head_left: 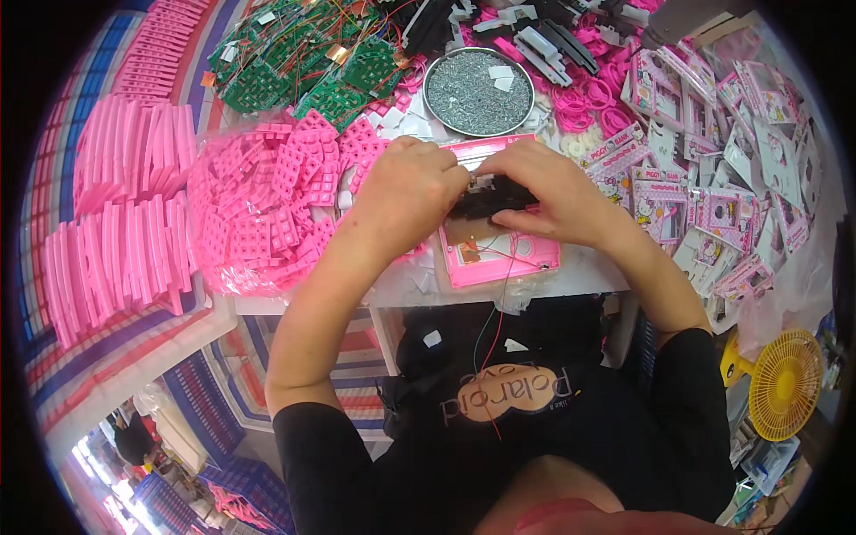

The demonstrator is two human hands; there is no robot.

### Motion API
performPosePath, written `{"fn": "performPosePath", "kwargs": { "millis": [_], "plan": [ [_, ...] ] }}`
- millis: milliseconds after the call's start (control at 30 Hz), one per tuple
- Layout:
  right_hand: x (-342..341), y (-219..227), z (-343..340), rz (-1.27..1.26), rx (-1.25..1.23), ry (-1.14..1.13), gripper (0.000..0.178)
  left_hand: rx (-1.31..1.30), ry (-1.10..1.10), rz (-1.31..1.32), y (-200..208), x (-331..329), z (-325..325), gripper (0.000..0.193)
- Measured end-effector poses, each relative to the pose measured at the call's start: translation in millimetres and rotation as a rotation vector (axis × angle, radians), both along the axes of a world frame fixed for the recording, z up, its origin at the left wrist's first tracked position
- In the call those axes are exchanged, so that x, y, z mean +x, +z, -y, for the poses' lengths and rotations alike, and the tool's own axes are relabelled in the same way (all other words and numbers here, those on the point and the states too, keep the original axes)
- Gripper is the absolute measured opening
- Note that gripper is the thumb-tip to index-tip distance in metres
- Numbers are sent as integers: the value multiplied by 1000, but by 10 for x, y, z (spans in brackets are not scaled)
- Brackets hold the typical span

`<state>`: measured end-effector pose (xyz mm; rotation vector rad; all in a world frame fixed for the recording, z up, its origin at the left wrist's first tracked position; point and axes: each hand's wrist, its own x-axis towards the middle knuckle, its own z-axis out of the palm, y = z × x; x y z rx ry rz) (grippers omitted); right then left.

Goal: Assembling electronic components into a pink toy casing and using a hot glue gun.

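Observation:
A pink plastic panel (455, 269) lies in front of me on the white work surface, with a black mechanism (492, 201) set across its upper half. My right hand (555, 192) bends around this mechanism, thumb on its near side and fingers at its far side. Against the mechanism's left end is my left hand (408, 192), fingers curled; their tips are hidden. Thin red and green wires (501, 299) run from the panel down over the near edge. A small copper-coloured disc (469, 253) shows in the panel's lower left.
A round metal tray (430, 105) of small screws stands beyond the panel. Green circuit boards (348, 94) pile at far left, pink keypads (259, 205) nearer, stacked pink panels (116, 259) at far left. Printed cards (727, 214) heap at right; a yellow fan (785, 385) stands below.

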<state>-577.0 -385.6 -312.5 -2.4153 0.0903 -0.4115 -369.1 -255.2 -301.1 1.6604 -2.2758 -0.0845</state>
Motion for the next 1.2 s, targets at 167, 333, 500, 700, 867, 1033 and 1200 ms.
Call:
{"fn": "performPosePath", "kwargs": {
  "millis": [167,333,500,700,867,1033,1200],
  "plan": [
    [-8,9,13,-9,-7,41,44,-4,-35,-9,-14,-47,-22,17],
    [-39,41,-48,-8,-186,-6,43,186,161,-340,-35,-111,-43,18],
    [-61,230,-301,-1,-459,-151,40,415,278,-517,54,-146,149,21],
    [-137,136,-288,32,-386,-135,32,392,170,-501,48,-134,236,21],
    [-45,396,-328,-175,-699,-66,24,327,160,-448,8,-167,241,18],
    [-18,412,-127,-274,-461,57,31,311,133,-466,6,-161,267,17],
    [-168,746,588,612,-383,-343,25,446,165,-521,104,-57,365,18]
  ]
}}
